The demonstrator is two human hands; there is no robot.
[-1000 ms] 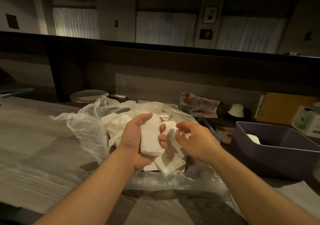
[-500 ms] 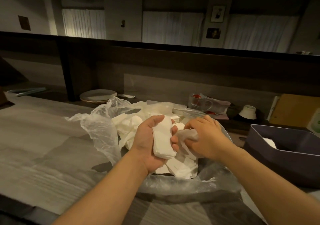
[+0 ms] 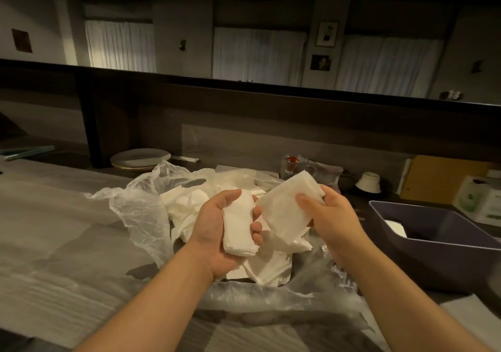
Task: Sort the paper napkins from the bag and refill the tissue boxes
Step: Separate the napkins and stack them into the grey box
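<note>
Right of bag [image 3: 141, 210]: purple bin [image 3: 444, 259], w/ napkin.

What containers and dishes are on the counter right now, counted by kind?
Clear plastic bag: 1
Grey bin: 1
Plates, stacked; exact count unclear, at least 1
White bowl, upside down: 1
Glass mug: 1
Total: at least 5

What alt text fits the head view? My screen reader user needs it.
A left hand grips a stack of napkins while the right hand pinches another napkin above an open plastic bag of napkins; a purple bin sits to the right.
</note>
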